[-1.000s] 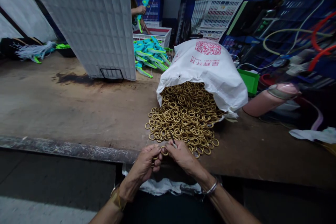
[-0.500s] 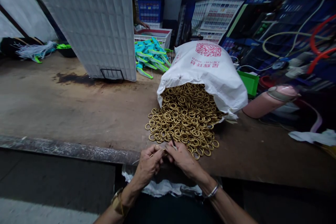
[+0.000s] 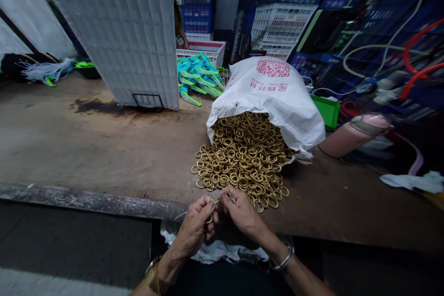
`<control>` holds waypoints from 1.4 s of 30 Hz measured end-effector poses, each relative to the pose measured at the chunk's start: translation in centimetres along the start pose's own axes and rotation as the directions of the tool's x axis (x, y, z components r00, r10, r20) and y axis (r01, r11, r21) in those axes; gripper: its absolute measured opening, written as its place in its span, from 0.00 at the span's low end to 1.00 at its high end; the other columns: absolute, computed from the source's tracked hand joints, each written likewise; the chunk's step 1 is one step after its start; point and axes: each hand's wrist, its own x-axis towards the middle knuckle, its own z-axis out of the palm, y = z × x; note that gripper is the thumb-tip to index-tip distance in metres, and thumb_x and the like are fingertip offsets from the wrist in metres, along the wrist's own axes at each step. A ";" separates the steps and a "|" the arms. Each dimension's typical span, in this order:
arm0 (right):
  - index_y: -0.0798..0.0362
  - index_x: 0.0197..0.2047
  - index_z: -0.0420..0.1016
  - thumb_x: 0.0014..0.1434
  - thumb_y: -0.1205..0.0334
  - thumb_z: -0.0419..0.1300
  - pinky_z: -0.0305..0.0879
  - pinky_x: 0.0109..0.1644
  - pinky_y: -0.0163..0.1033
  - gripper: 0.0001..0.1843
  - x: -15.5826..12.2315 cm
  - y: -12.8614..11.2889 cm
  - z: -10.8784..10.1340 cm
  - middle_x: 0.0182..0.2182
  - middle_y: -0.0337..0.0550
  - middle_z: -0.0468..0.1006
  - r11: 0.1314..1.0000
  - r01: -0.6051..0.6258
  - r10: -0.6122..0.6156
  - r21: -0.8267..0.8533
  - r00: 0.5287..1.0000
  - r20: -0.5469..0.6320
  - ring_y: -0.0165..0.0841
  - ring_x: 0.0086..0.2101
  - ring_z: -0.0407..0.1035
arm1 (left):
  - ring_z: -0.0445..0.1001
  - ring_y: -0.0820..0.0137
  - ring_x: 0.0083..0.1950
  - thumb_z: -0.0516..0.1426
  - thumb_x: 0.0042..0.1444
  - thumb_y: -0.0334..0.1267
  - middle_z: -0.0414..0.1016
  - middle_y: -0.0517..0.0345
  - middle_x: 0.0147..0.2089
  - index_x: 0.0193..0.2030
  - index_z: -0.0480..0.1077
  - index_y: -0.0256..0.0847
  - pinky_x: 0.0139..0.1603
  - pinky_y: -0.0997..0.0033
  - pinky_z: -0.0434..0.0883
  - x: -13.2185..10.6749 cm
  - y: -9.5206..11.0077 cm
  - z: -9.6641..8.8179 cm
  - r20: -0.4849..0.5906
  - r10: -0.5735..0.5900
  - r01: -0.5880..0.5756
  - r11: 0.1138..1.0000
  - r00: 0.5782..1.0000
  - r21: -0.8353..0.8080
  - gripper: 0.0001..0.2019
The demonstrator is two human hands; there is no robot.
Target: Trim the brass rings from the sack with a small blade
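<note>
My left hand (image 3: pixel 198 223) is closed in a pinch on a gold-coloured ring (image 3: pixel 209 219), at the front edge of the table. Part of the ring is hidden behind the fingers. Just to the right, my right hand (image 3: pixel 243 212) grips a thin metal tool (image 3: pixel 231 196) whose narrow end sticks up past the thumb; its exact kind does not show. Thumbs and fingertips of both hands are close together. Right beyond them lies a heap of similar rings (image 3: pixel 239 162), spilling from the mouth of a white woven sack (image 3: pixel 274 85) with red print.
A tall whitish ribbed panel (image 3: pixel 118 32) stands at left on the wooden table (image 3: pixel 86 148). Behind it are turquoise and green toy bows (image 3: pixel 199 74) and a person's arm (image 3: pixel 182 37) by a white crate (image 3: pixel 211 51). A pink bottle (image 3: pixel 354 135) and hoses are at right.
My hands have drawn slightly apart, and the ring in my left fingers shows more. The tool in my right hand has changed its tilt. The ring heap looks the same.
</note>
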 end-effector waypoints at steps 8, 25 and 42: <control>0.52 0.36 0.66 0.44 0.75 0.47 0.49 0.31 0.31 0.17 -1.2 1.4 0.9 0.28 0.39 0.73 0.875 0.129 -0.094 -0.467 0.991 0.097 0.29 0.29 0.65 | 0.52 0.84 0.14 0.53 0.51 0.49 0.61 0.69 0.21 0.31 0.57 0.41 0.14 0.85 0.52 -0.1 0.0 -0.2 -0.074 0.087 -0.074 0.984 0.993 0.161 0.14; 0.53 0.36 0.64 0.45 0.76 0.47 0.45 0.28 0.34 0.15 0.6 0.0 0.0 0.26 0.42 0.74 0.716 0.009 -0.058 -0.698 0.997 -0.047 0.30 0.27 0.66 | 0.54 0.83 0.15 0.55 0.50 0.47 0.66 0.64 0.24 0.26 0.58 0.39 0.12 0.83 0.52 -2.1 0.3 0.3 -0.029 0.050 -0.052 0.997 0.998 -0.062 0.14; 0.50 0.34 0.66 0.49 0.74 0.48 0.43 0.27 0.35 0.12 3.5 0.9 1.9 0.28 0.39 0.75 0.637 0.023 -0.125 -0.771 0.989 -0.074 0.29 0.27 0.66 | 0.65 0.77 0.26 0.57 0.50 0.39 0.67 0.58 0.28 0.28 0.66 0.36 0.17 0.81 0.54 -0.8 0.5 -1.9 -0.035 -0.049 0.035 0.948 0.998 -0.316 0.08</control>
